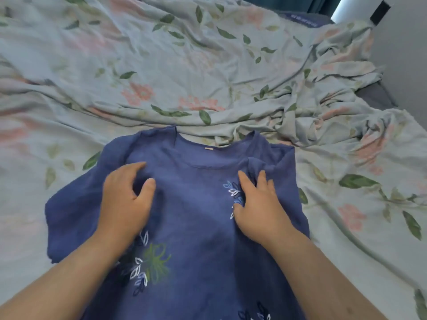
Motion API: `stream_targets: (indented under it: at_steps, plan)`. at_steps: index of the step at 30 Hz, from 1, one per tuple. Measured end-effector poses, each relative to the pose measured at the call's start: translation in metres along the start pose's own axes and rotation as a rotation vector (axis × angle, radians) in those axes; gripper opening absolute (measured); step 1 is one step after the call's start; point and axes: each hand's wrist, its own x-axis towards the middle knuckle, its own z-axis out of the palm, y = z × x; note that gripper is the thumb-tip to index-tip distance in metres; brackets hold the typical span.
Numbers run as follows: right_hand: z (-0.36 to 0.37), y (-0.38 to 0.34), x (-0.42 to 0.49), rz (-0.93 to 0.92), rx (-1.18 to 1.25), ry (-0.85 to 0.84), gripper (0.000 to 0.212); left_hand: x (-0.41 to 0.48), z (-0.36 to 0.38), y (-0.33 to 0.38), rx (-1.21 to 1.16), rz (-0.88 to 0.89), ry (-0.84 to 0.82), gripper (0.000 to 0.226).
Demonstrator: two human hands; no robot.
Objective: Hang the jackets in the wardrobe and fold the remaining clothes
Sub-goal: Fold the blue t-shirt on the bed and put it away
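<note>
Head view: one blue top (pixel 196 204) on floral sheet (pixel 161 65); left hand (pixel 126 199) flat, right hand (pixel 256 209) pinching top

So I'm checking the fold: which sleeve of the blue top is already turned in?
The sleeve by the right hand is folded onto the blue top; the right hand pinches it. The other sleeve, beside the left hand, lies spread out on the bedsheet.
</note>
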Motion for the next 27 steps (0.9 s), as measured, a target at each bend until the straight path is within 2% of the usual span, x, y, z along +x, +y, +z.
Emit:
stream_targets:
  at_steps: [3, 6, 9, 12, 15, 17, 19, 20, 23, 25, 27]
  plan:
    - [0.017, -0.026, -0.008, -0.076, -0.094, 0.184, 0.073, 0.010, -0.034, -0.045, 0.244, -0.096, 0.124, 0.045]
    - [0.045, -0.071, -0.009, -0.374, -0.090, 0.315, 0.065, 0.019, -0.051, -0.075, 0.287, -0.247, 0.072, 0.032]
    - [0.078, -0.121, 0.009, -0.671, -0.171, 0.245, 0.064, 0.021, -0.058, -0.089, 0.341, -0.287, 0.092, 0.030]
    - [0.098, -0.154, 0.040, -0.656, -0.207, 0.190, 0.069, 0.023, -0.071, -0.096, 0.304, -0.391, 0.142, 0.038]
    - [0.112, -0.157, 0.058, -0.548, -0.212, 0.201, 0.075, 0.033, -0.086, -0.097, 0.071, -0.517, -0.027, 0.027]
    - [0.117, -0.154, 0.058, -0.532, -0.187, 0.216, 0.079, 0.044, -0.096, -0.093, -0.075, -0.631, -0.241, 0.021]
    - [0.119, -0.154, 0.057, -0.526, -0.154, 0.218, 0.081, 0.052, -0.104, -0.088, -0.114, -0.667, -0.454, 0.013]
    - [0.119, -0.155, 0.057, -0.521, -0.147, 0.218, 0.082, 0.055, -0.107, -0.084, -0.157, -0.675, -0.511, 0.013]
    - [0.116, -0.157, 0.056, -0.512, -0.157, 0.223, 0.081, 0.062, -0.117, -0.088, -0.585, -0.774, -0.447, 0.031]
    - [0.116, -0.158, 0.056, -0.512, -0.170, 0.220, 0.081, 0.064, -0.125, -0.098, -0.804, -0.801, -0.306, 0.012]
    - [0.116, -0.159, 0.056, -0.508, -0.179, 0.221, 0.080, 0.064, -0.128, -0.111, -0.818, -0.816, -0.109, 0.009]
